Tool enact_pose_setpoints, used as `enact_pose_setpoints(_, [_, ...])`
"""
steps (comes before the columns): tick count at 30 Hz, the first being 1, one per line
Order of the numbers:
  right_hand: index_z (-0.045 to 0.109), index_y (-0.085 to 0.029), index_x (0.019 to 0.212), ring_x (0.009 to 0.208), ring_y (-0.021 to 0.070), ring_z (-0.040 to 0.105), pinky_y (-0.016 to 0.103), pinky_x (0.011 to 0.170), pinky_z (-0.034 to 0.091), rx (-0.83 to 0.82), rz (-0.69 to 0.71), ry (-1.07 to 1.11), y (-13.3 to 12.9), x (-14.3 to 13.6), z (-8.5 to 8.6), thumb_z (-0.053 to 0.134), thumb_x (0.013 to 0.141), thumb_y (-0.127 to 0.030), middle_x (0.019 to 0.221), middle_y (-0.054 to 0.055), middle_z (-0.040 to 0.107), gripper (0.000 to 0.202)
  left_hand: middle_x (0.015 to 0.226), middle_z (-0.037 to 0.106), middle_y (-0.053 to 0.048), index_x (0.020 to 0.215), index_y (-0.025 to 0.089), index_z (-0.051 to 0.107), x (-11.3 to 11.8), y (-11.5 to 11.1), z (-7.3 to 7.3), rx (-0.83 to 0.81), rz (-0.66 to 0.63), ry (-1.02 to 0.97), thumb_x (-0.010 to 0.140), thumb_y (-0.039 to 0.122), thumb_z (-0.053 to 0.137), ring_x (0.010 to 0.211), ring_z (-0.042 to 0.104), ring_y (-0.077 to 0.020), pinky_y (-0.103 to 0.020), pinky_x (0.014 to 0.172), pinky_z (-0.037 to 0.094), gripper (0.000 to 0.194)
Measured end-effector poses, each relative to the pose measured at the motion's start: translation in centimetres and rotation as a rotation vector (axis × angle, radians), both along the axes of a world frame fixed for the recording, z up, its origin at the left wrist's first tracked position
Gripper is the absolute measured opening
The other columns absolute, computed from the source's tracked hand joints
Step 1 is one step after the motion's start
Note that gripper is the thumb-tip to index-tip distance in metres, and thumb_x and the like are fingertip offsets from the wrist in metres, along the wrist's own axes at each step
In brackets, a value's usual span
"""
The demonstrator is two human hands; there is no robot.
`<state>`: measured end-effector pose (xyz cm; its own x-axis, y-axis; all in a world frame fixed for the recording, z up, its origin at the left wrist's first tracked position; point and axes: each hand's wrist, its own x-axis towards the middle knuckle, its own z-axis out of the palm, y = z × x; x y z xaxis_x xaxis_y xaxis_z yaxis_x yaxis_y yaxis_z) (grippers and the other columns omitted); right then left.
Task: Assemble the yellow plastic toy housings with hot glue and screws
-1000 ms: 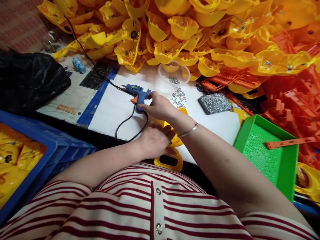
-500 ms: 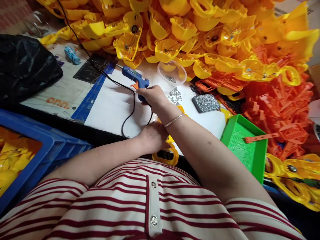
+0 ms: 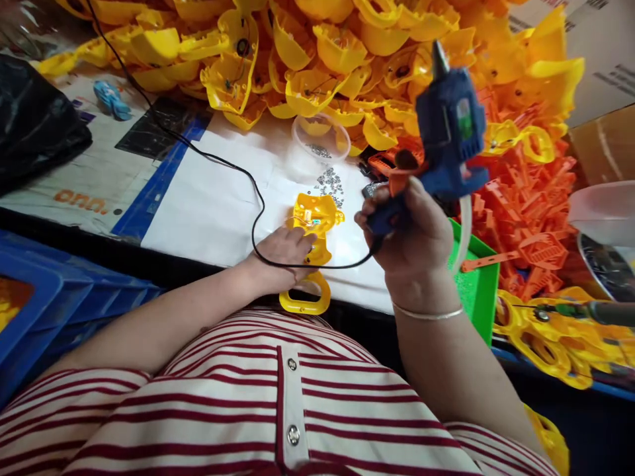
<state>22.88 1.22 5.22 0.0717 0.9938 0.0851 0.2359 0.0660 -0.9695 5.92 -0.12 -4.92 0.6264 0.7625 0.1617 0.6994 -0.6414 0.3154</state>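
Note:
My right hand [image 3: 417,231] is raised at the right with its fingers wrapped round the handle of a blue glue gun [image 3: 449,129]. The gun's metal nozzle points up, and a pale glue stick [image 3: 465,228] hangs from its rear. A black cord [image 3: 258,198] runs from the handle across the white sheet. My left hand [image 3: 285,254] rests at the table's front edge, its fingers closed on a yellow plastic housing [image 3: 317,215]. Small wired parts show inside the housing, and its loop handle [image 3: 306,304] extends toward me.
Small screws [image 3: 330,185] lie beside a clear tub [image 3: 321,139]. Yellow shells [image 3: 317,86] are heaped at the back, orange parts [image 3: 526,211] at the right near a green tray [image 3: 476,284]. A blue crate [image 3: 64,291] and a black bag [image 3: 34,125] are at left.
My right hand has lifted the glue gun from the table and swung it to the right, turning its nozzle upward. My left hand stays at the housing, which now shows more fully.

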Motion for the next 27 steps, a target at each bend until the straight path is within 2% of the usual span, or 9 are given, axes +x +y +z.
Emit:
enact_pose_setpoints(3, [0.059, -0.024, 0.089, 0.061, 0.0103, 0.059, 0.026, 0.060, 0.054, -0.077, -0.124, 0.253, -2.1, 1.7, -2.1, 0.064, 0.081, -0.051, 0.075, -0.001, 0.059, 0.029, 0.115, 0.066, -0.016, 0.127, 0.009, 0.058, -0.5, 0.2, -0.6, 0.102, 0.025, -0.050, 0.089, 0.046, 0.064, 0.106, 0.064, -0.0281, -0.041, 0.095, 0.052, 0.054])
enact_pose_setpoints(6, [0.064, -0.019, 0.085, 0.051, 0.0094, 0.056, 0.024, 0.050, 0.050, -0.202, -0.175, 0.140, -3.4, 2.4, -4.0, 0.075, 0.072, -0.057, 0.066, -0.001, 0.058, 0.042, 0.110, 0.067, -0.015, 0.123, 0.006, 0.061, -0.8, 0.1, -0.7, 0.173, 0.019, -0.093, 0.090, 0.046, 0.063, 0.105, 0.064, -0.0269, -0.040, 0.097, 0.052, 0.052])
enact_pose_setpoints(9, [0.064, -0.015, 0.080, 0.046, 0.0093, 0.054, 0.023, 0.043, 0.047, -0.339, -0.166, 0.070, -3.9, 2.3, -5.2, 0.076, 0.064, -0.069, 0.057, -0.002, 0.056, 0.057, 0.107, 0.068, -0.015, 0.120, 0.006, 0.063, -1.0, 0.0, -0.2, 0.212, 0.004, -0.087, 0.091, 0.040, 0.060, 0.103, 0.064, -0.0265, -0.041, 0.099, 0.052, 0.045])
enact_pose_setpoints(16, [0.060, -0.016, 0.074, 0.045, 0.0104, 0.053, 0.024, 0.042, 0.048, -0.363, -0.141, -0.067, -3.5, 1.1, -5.7, 0.066, 0.061, -0.083, 0.051, -0.002, 0.054, 0.069, 0.104, 0.071, -0.016, 0.105, 0.008, 0.069, -1.1, -0.4, 1.4, 0.292, -0.019, -0.051, 0.091, 0.028, 0.056, 0.093, 0.066, -0.0265, -0.043, 0.090, 0.056, 0.028])
enact_pose_setpoints(20, [0.059, -0.016, 0.072, 0.044, 0.0112, 0.053, 0.025, 0.043, 0.047, -0.371, -0.120, -0.123, -3.5, 1.0, -5.7, 0.062, 0.061, -0.086, 0.050, -0.002, 0.053, 0.071, 0.102, 0.071, -0.016, 0.107, 0.007, 0.069, -1.2, -0.5, 1.4, 0.337, -0.023, -0.049, 0.091, 0.027, 0.055, 0.091, 0.067, -0.0266, -0.043, 0.089, 0.057, 0.029])
enact_pose_setpoints(27, [0.059, -0.017, 0.072, 0.043, 0.0123, 0.054, 0.026, 0.042, 0.047, -0.403, -0.098, -0.140, -3.3, 1.0, -6.1, 0.060, 0.061, -0.088, 0.049, -0.001, 0.054, 0.072, 0.100, 0.071, -0.016, 0.112, 0.006, 0.068, -1.1, -0.8, 1.1, 0.301, -0.008, -0.045, 0.093, 0.030, 0.054, 0.093, 0.067, -0.0279, -0.044, 0.093, 0.055, 0.034])
